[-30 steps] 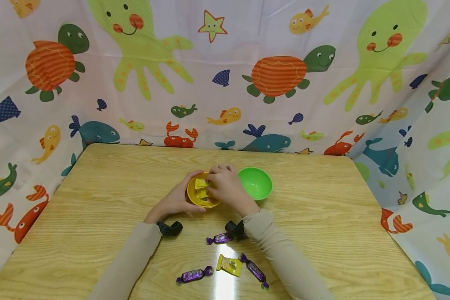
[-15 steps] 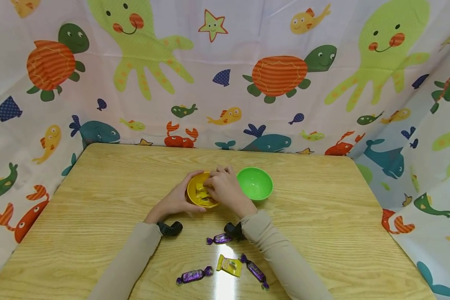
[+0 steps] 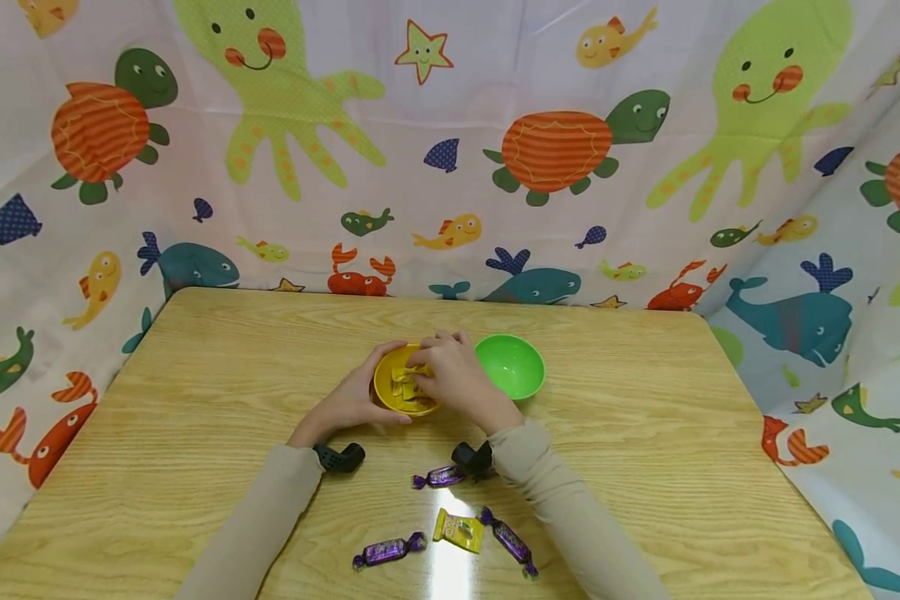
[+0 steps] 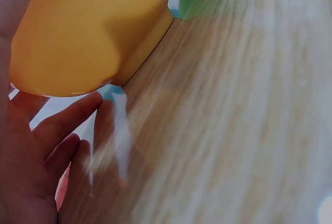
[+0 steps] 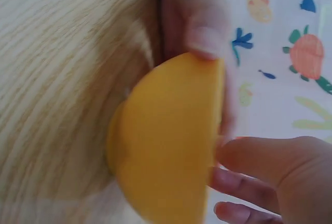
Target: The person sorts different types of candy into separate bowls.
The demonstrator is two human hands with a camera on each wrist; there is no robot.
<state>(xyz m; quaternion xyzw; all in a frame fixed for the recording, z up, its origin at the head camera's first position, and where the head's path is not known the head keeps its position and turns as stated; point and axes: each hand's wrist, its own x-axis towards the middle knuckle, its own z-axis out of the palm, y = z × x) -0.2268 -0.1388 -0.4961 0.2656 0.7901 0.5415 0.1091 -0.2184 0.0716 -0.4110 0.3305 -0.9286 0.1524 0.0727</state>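
A yellow bowl stands on the table with several small yellow candy packets in it. My left hand grips the bowl from its left side, thumb along the near side and fingers round the far side. Over the right rim bends my right hand, its fingertips down in the bowl, pinching one of the packets. From the right wrist view, the right thumb crosses the rim, while the bowl's wall hides what lies inside. The left wrist view shows the bowl's outer wall and several left fingers under it.
A green bowl stands just right of the yellow one. Nearer lie a purple wrapped candy partly under the right wrist camera, two more purple candies, left and right, and a yellow packet. A printed curtain hangs behind.
My right hand dips slightly within the yellow bowl and comes back a little, and the packets in it shift. The left hand and the bowl stay in place.
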